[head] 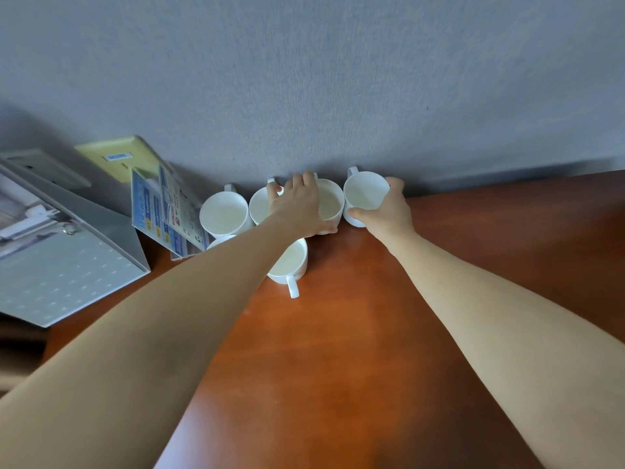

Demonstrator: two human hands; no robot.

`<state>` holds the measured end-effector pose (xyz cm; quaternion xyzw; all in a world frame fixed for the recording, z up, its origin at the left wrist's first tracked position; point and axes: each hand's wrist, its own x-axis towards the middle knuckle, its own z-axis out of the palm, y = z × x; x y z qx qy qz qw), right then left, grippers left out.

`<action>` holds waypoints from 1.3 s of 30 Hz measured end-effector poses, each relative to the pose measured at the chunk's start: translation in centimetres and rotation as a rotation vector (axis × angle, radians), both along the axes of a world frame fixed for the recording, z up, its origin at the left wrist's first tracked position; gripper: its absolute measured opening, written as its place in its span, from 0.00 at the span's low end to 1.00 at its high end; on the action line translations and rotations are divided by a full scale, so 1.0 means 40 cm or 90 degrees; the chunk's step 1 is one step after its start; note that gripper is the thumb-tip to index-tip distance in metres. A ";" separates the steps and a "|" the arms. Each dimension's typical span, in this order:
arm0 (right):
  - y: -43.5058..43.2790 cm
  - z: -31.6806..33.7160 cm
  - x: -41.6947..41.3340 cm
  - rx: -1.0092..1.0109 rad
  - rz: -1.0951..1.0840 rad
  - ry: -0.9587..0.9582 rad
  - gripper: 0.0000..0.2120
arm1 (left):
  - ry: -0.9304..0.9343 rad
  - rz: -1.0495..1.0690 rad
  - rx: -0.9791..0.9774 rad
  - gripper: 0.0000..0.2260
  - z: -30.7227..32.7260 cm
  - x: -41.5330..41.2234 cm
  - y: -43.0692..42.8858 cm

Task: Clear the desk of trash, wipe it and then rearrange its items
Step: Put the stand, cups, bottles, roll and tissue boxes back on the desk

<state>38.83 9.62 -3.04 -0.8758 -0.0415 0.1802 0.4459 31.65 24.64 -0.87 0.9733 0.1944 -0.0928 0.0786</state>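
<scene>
Cups [225,214]: plain white, handled, empty; ranged along the counter's [372,333] back edge against the grey wall [338,79]
Front cup [291,262]: handle turned nearward
Left hand [297,204]: curled over the third cup [333,203], gripped from above
Right hand [385,208]: wrapped round the rightmost cup [365,192]

White cups [226,215] on a reddish-brown surface [338,333].
Wall [304,79] grey; leaflet [169,214] blue and white; plate [115,157] on the wall pale yellow; box [67,265] grey, dotted.
</scene>
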 end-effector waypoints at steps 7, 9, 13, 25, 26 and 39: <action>0.009 -0.001 -0.009 -0.013 -0.009 -0.019 0.40 | 0.017 -0.036 -0.022 0.43 0.021 -0.001 0.010; 0.011 0.000 -0.009 -0.019 -0.007 -0.019 0.40 | 0.016 -0.029 -0.024 0.43 0.022 -0.002 0.010; 0.012 0.002 -0.011 -0.028 -0.009 -0.017 0.40 | 0.017 -0.028 -0.022 0.43 0.024 -0.002 0.006; 0.020 0.068 -0.042 -0.213 0.082 -0.199 0.39 | -0.013 -0.083 0.041 0.42 0.063 -0.045 0.016; 0.022 0.082 -0.048 -0.239 0.115 -0.226 0.36 | -0.014 -0.093 0.055 0.41 0.073 -0.053 0.018; 0.079 0.409 -0.251 -0.437 0.591 -0.473 0.16 | -0.021 -0.138 0.247 0.28 0.319 -0.305 0.060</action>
